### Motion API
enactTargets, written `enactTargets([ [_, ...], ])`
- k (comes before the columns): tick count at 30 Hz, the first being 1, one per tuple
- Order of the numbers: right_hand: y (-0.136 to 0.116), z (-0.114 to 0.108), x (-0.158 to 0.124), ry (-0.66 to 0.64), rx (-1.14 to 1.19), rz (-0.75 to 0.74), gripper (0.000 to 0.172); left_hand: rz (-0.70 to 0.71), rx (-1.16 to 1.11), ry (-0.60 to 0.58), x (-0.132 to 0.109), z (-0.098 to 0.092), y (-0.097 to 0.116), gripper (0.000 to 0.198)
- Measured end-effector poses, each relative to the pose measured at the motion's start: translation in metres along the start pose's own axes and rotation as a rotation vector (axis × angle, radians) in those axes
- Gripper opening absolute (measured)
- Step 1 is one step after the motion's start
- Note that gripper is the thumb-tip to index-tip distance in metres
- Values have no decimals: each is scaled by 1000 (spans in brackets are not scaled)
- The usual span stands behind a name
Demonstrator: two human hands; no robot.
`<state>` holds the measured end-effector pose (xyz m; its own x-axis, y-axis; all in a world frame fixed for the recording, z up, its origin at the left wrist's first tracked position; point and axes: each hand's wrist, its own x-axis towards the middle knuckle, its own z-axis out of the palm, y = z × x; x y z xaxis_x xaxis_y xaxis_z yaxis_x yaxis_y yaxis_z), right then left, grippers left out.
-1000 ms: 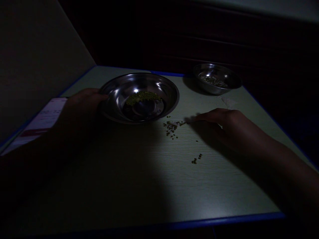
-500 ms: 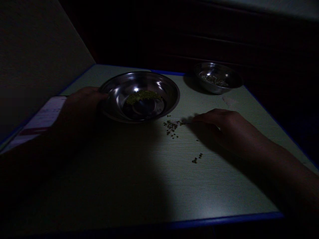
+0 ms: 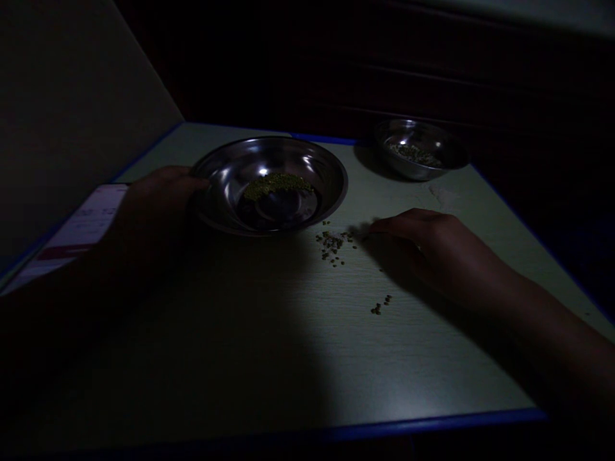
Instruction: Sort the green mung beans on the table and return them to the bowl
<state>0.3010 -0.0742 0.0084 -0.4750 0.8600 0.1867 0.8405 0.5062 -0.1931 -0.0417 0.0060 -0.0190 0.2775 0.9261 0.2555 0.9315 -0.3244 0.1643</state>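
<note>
My left hand [image 3: 161, 198] grips the left rim of a wide stainless steel bowl [image 3: 321, 192]. A small heap of green mung beans [image 3: 275, 186] lies inside that bowl. My right hand [image 3: 423, 243] rests on the table to the right, with its fingertips together just beside a loose scatter of beans [image 3: 331, 243]. Anything between those fingertips is hidden. A smaller cluster of beans [image 3: 379, 308] lies nearer me. Further back, a smaller steel bowl [image 3: 446, 153] holds paler grains [image 3: 416, 154].
The pale wood-grain table [image 3: 408, 365] has a blue edge. A printed sheet of paper [image 3: 81, 230] lies at the left, partly under my left arm. A wall rises on the left, and dark furniture stands behind the table.
The view has tilted slightly, so the bowls sit a little higher in the picture. My hands have barely moved.
</note>
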Motion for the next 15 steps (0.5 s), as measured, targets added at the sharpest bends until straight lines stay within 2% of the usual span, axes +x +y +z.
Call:
enactTargets([
  [8,-2,0,2,-12,-34,-19,38,42,48,-6,0,1,-2,52],
  [11,-2,0,3,-22,-35,-16,37,-9,19,-5,1,2,-2,53],
  [15,-4,0,3,-30,-48,-32,34,12,24,-4,2,2,-2,54],
])
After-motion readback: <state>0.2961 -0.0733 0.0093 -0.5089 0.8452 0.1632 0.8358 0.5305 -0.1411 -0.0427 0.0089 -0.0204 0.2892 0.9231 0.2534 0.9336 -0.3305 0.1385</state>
